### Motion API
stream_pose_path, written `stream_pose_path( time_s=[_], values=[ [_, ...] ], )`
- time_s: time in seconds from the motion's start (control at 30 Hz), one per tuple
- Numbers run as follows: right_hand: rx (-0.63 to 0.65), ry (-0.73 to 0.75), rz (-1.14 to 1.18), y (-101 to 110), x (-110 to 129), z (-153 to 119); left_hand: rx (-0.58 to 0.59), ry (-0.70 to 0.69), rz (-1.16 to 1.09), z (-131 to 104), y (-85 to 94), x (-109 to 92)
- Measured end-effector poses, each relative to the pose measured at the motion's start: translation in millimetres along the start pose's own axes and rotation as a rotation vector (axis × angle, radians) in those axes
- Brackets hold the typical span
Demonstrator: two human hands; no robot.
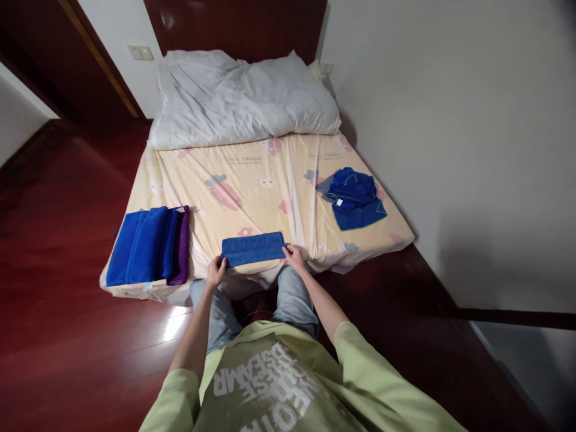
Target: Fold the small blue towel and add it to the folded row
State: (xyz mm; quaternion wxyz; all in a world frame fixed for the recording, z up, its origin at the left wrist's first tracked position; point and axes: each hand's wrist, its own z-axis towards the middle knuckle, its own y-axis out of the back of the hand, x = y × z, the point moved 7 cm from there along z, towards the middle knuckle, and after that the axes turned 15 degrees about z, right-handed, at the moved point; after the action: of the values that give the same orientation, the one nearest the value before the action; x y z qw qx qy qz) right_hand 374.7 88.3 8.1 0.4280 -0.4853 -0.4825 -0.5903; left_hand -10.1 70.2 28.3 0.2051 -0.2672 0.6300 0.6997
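Towel [252, 249] edges in both hands

The headboard [238, 27] and the door [49, 60] run out of view at the top edge, and the shirt [274, 384] is cut off at the bottom, taking part of its print with it. The shirt also hides the upper part of the jeans [220, 321]. Blue towels [137, 246] cover most of the purple towel [182, 252]. Lettering on the sheet [265, 207] and the label [339, 203] on the crumpled cloths [360, 207] is too small to read. The duvet [247, 99] partly hides a pillow [314, 70].
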Motion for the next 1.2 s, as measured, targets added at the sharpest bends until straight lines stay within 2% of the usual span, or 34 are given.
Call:
stream_pose_path(
  time_s=[0.2, 0.43, 0.6, 0.73, 0.97, 1.1, 1.2],
  values=[
    [-0.003, -0.005, 0.013, -1.8, -4.3, 0.0, 0.003, 0.014, 0.024, 0.0, -1.7, 1.3],
    [-0.078, -0.026, 0.084, -0.4, -14.1, 0.5, -0.101, 0.037, 0.040, -1.9, -3.0, 5.3],
    [-0.095, -0.007, 0.108, 2.7, -12.4, 2.5, -0.099, 0.031, 0.027, -3.1, -6.8, 6.6],
    [-0.101, -0.014, 0.123, 3.2, -11.2, 2.6, -0.141, 0.028, 0.002, -2.0, -2.4, 5.5],
    [-0.099, 0.023, -0.006, 5.0, -1.6, -0.3, -0.196, -0.053, 0.009, -2.7, 10.7, -10.5],
    [-0.106, 0.123, -0.118, 2.7, 13.1, -2.1, -0.180, -0.069, 0.016, -3.8, 10.3, -18.3],
    [-0.046, 0.171, -0.150, -5.6, 21.7, -3.3, -0.155, -0.073, -0.003, -2.4, 7.8, -20.6]
  ],
)
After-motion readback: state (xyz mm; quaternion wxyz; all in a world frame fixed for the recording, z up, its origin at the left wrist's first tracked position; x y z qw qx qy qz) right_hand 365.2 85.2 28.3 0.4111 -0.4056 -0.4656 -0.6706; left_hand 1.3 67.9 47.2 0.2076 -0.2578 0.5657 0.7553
